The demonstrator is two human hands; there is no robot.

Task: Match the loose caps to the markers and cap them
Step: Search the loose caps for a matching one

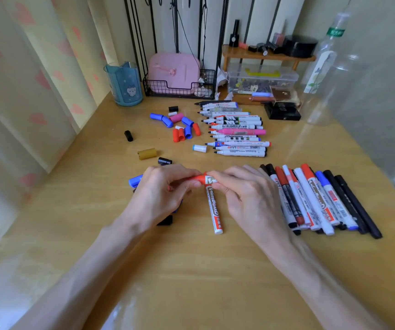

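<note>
Hands' fingers [182,172] around red-capped marker [201,179]

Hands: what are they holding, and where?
A red whiteboard marker. The left hand grips its red cap; the right hand pinches the marker just beside the cap.

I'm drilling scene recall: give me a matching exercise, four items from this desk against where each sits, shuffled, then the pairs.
1. mustard cap
2. pink marker
3. red cap
4. blue cup

A. in the uncapped-marker row
B. far-left desk corner
C. pinched by the left hand
D. lying loose beyond the left hand

Pairs: 1-D, 2-A, 3-C, 4-B
</note>
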